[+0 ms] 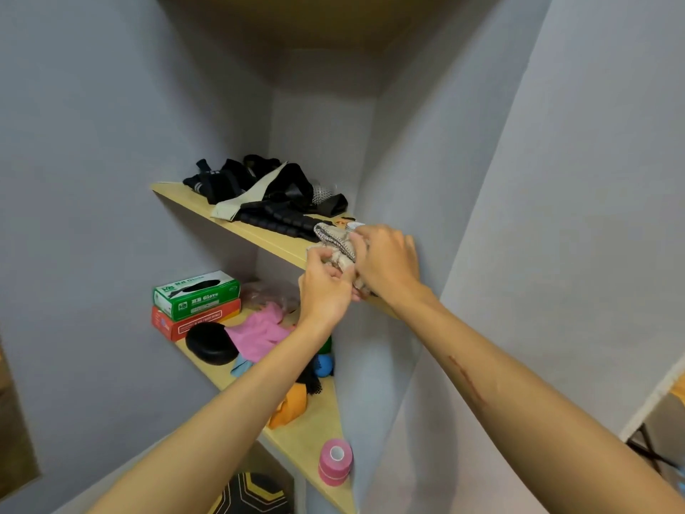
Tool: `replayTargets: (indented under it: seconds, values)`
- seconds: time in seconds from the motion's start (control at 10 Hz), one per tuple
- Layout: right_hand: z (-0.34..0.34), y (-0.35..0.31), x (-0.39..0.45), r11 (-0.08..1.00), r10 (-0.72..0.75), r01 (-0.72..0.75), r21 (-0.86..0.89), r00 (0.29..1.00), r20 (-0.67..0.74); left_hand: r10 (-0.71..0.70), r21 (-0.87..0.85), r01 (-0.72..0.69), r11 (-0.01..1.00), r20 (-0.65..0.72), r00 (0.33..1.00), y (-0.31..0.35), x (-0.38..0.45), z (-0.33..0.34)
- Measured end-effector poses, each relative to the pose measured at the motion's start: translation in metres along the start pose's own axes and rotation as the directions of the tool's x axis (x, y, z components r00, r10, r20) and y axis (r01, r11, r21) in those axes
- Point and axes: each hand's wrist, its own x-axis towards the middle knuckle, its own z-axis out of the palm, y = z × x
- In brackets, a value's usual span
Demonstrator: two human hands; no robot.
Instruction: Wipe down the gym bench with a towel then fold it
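At the front edge of the upper shelf (259, 237), seen from the head camera, both hands meet on a bunched beige towel (339, 250). The left hand (326, 291) comes from below with its fingers curled, pinching the towel's lower folds, while the right hand (385, 259) lies just beside it on the right, its fingers bent around the cloth's upper part. So the towel sits between the two hands, partly hidden by them, close to the grey wall (482, 217). Behind it lie black straps (259, 187). On the lower shelf (315, 432) sit a green glove box (196, 293), a pink cloth (259, 330) and a pink tape roll (334, 461).
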Motion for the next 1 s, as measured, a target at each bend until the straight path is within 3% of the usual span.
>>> replayTargets:
  seconds: [0.2, 0.4, 0.5, 0.6, 0.7, 0.9, 1.0]
  values:
    - [0.012, 0.001, 0.010, 0.996, -0.086, 0.091, -0.013, 0.972, 0.219, -0.003, -0.036, 0.001, 0.999, -0.070, 0.998, -0.001, 0.009, 0.006]
    - [0.026, 0.015, 0.012, 0.986, -0.164, 0.162, 0.028, 0.965, 0.205, -0.005, -0.036, 0.003, 0.999, -0.052, 0.999, -0.004, 0.016, 0.012]
    - [0.023, 0.011, 0.014, 0.995, -0.087, 0.101, -0.025, 0.941, 0.328, -0.015, -0.030, 0.015, 0.999, -0.017, 1.000, -0.006, 0.016, 0.009]
    - [0.010, 0.000, 0.016, 0.975, 0.003, 0.100, -0.198, 0.886, 0.463, 0.077, 0.075, -0.078, 0.994, 0.020, 0.997, -0.009, 0.015, -0.001]
    - [0.006, -0.004, 0.006, 0.961, -0.060, 0.165, -0.221, 0.908, 0.414, 0.264, 0.283, -0.244, 0.927, -0.032, 0.964, -0.018, 0.015, -0.019]
    - [0.007, 0.000, -0.009, 0.986, -0.075, 0.133, -0.105, 0.900, 0.429, 0.223, 0.330, -0.246, 0.911, 0.108, 0.969, -0.025, 0.002, -0.050]
    - [-0.009, -0.006, -0.035, 0.985, -0.164, 0.172, 0.009, 0.924, 0.346, 0.216, 0.292, -0.262, 0.920, 0.180, 0.960, -0.013, -0.018, -0.069]
